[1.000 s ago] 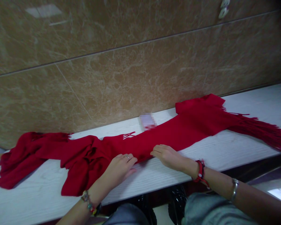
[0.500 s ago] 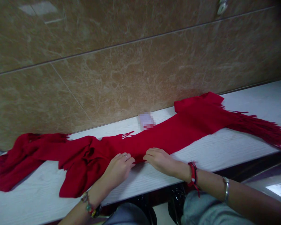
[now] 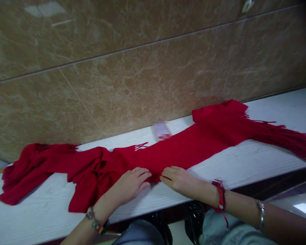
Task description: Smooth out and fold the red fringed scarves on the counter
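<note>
A long red scarf (image 3: 199, 141) with fringed ends stretches across the white table (image 3: 51, 211), fairly flat at the middle and right, bunched and crumpled at the left. At its near edge, around the middle, lies my left hand (image 3: 134, 183), a ring on one finger, fingers close together and thumb a little apart. Just to the right, my right hand (image 3: 177, 180) is on the same edge with its fingers bent together over the cloth; its fingertips are partly hidden. A small gap of red cloth shows between the two hands.
Behind the scarf's middle is a small pale object (image 3: 162, 131), blurred out. A brown marble-patterned wall (image 3: 142, 81) rises along the table's far edge. My knees and black shiny shoes show below the near edge.
Both hands have shifted slightly nearer the camera and to the right. The left thumb has come away from the fingers. The whole scene sits a little further right in view.
</note>
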The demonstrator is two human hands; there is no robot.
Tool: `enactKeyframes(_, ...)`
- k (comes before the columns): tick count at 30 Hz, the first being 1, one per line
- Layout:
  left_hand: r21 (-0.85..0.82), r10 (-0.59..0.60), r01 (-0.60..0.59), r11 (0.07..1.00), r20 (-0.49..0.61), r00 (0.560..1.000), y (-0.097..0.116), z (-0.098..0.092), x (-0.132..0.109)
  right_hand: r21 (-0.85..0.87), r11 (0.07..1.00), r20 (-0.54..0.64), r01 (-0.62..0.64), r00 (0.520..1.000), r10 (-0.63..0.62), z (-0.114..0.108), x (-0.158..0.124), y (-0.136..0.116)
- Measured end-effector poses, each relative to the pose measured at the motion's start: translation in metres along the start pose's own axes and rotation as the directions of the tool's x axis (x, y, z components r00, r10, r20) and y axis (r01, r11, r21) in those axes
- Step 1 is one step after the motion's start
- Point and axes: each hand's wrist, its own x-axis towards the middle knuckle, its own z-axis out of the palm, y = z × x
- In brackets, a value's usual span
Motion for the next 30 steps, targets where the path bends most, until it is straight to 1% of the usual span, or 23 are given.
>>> enactKeyframes(2, 0.02, -0.009, 0.009, 1.0, 0.002, 1.0, -0.002, -0.004, 0.006, 0.003, 1.0, 0.004, -0.001, 1.0, 0.001, 0.0, -0.001, -0.001)
enactKeyframes(3, 0.035, 0.007, -0.007, 0.999, -0.003, 1.0, -0.002, -0.006, 0.011, 0.005, 1.0, 0.01, -0.003, 1.0, 0.003, 0.0, -0.001, -0.001)
enactKeyframes(6, 0.043, 0.119, -0.119, 0.992, -0.016, 0.993, -0.004, -0.008, 0.03, 0.007, 1.0, 0.031, -0.015, 0.999, 0.015, -0.001, 0.0, -0.001)
enactKeyframes(8, 0.04, 0.159, -0.158, 0.987, 0.001, 0.987, -0.01, -0.008, 0.041, 0.004, 1.0, 0.039, -0.016, 0.999, 0.016, -0.001, 0.001, -0.001)
enactKeyframes(10, 0.065, 0.117, -0.119, 0.991, 0.03, 0.993, -0.024, -0.006, 0.049, 0.003, 1.0, 0.038, -0.008, 0.999, 0.008, -0.001, 0.001, 0.0)
enactKeyframes(13, 0.139, -0.036, 0.029, 0.99, 0.046, 0.998, -0.058, -0.005, 0.052, -0.003, 1.0, 0.022, 0.004, 1.0, -0.004, 0.0, 0.0, 0.0)
enactKeyframes(15, 0.18, -0.131, 0.124, 0.976, 0.027, 0.991, -0.079, -0.005, 0.05, -0.003, 1.0, 0.009, 0.007, 1.0, -0.006, 0.0, 0.0, 0.0)
enactKeyframes(17, 0.191, -0.18, 0.179, 0.965, -0.012, 0.984, -0.087, -0.007, 0.048, 0.004, 1.0, -0.003, 0.002, 1.0, -0.002, 0.001, 0.0, -0.001)
enactKeyframes(18, 0.174, -0.172, 0.176, 0.969, -0.037, 0.984, -0.085, -0.008, 0.047, 0.009, 1.0, -0.01, -0.001, 1.0, 0.001, 0.002, 0.0, -0.001)
enactKeyframes(19, 0.14, -0.14, 0.148, 0.979, -0.061, 0.988, -0.08, -0.009, 0.046, 0.013, 1.0, -0.017, -0.004, 1.0, 0.004, 0.002, 0.001, -0.001)
enactKeyframes(21, 0.038, -0.009, 0.012, 0.999, -0.08, 0.997, -0.062, -0.01, 0.046, 0.016, 1.0, -0.022, -0.01, 1.0, 0.01, 0.003, 0.002, -0.001)
enactKeyframes(23, -0.057, 0.127, -0.129, 0.99, -0.038, 0.991, -0.046, -0.009, 0.045, 0.017, 1.0, -0.015, -0.013, 1.0, 0.013, 0.003, 0.002, -0.001)
enactKeyframes(24, -0.085, 0.162, -0.162, 0.983, -0.002, 0.987, -0.043, -0.008, 0.044, 0.017, 1.0, -0.01, -0.016, 1.0, 0.016, 0.003, 0.002, -0.001)
enactKeyframes(25, -0.097, 0.165, -0.161, 0.982, 0.034, 0.986, -0.044, -0.008, 0.043, 0.018, 1.0, -0.007, -0.017, 1.0, 0.017, 0.003, 0.002, -0.001)
enactKeyframes(27, -0.073, 0.089, -0.083, 0.994, 0.077, 0.993, -0.058, -0.008, 0.039, 0.021, 1.0, -0.007, -0.014, 1.0, 0.014, 0.003, 0.002, -0.001)
enactKeyframes(30, 0.015, -0.072, 0.071, 0.997, 0.087, 0.994, -0.091, -0.011, 0.032, 0.029, 1.0, -0.01, -0.009, 1.0, 0.009, 0.002, 0.001, -0.001)
